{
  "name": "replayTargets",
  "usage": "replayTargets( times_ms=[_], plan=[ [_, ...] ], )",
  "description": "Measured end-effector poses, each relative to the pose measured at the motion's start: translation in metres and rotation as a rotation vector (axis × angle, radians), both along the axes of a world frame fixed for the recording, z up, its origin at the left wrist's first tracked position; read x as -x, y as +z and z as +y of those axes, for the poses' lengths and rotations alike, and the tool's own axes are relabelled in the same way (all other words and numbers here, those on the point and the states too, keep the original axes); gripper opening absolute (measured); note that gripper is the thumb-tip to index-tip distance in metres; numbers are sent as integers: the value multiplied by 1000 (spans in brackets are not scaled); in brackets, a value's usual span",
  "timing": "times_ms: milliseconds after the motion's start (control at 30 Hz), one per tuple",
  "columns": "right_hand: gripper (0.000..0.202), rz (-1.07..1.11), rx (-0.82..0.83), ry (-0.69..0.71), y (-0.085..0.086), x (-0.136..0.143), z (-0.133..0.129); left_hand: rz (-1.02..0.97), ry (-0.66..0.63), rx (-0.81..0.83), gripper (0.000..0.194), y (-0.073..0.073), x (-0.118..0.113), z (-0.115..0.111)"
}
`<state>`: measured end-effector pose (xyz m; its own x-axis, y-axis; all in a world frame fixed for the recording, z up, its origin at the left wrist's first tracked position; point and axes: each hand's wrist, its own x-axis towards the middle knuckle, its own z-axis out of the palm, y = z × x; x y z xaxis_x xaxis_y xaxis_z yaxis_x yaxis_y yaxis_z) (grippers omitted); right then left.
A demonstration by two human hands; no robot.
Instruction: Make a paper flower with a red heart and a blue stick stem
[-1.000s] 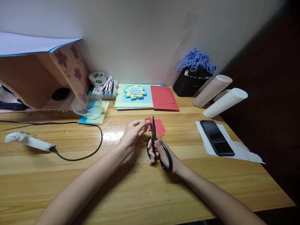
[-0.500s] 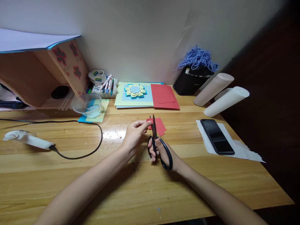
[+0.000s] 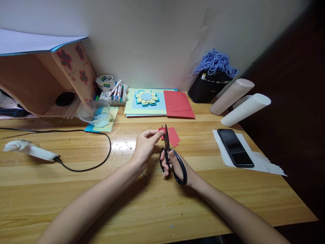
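Between the thumb and fingers of my left hand [image 3: 147, 145] is a small piece of red paper [image 3: 161, 129], held above the middle of the table. My right hand [image 3: 181, 167] is closed round the black handles of a pair of scissors [image 3: 166, 142]. The scissor blades are parted and point away from me, right at the edge of the small red piece. Just behind the blades, other red paper scraps [image 3: 174, 137] lie on the wood. Part of the small piece is hidden by my fingers.
A layered paper flower [image 3: 146, 97] lies on stacked coloured sheets beside red paper [image 3: 179, 104]. A hot glue gun [image 3: 30, 150] with a black cord rests left. A plastic bowl [image 3: 94, 113], markers [image 3: 116, 92], a phone [image 3: 235, 147] and white tubes [image 3: 245, 109] stand or lie around.
Both hands stay almost in place, the left still pinching the small red paper and the right still on the scissors. The camera view has shifted very slightly.
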<state>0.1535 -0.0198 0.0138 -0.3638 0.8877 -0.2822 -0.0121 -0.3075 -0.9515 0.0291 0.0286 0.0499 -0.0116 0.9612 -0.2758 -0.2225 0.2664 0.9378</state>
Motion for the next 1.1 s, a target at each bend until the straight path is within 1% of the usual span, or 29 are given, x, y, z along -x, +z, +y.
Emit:
replayTargets(
  times_ms=[367,633,800,967,1033,1100],
  plan=[
    [59,-24,-23,1,-1,-1,-1,-3,3,30,21,5,-1,0],
    [53,-22,-68,-29,-9,0,-2,-22,9,46,25,2,-2,0],
    [48,-62,-91,-38,-11,-3,-2,-23,-2,30,26,1,-2,0],
    [46,-131,-67,-57,-9,-2,-2,-52,6,39,25,1,-2,0],
    [44,-161,-53,-76,-6,-1,-2,-76,5,39,24,1,-2,1],
    [41,-211,-77,-104,-1,-3,1,-122,-14,46,21,2,-1,3]
  ],
)
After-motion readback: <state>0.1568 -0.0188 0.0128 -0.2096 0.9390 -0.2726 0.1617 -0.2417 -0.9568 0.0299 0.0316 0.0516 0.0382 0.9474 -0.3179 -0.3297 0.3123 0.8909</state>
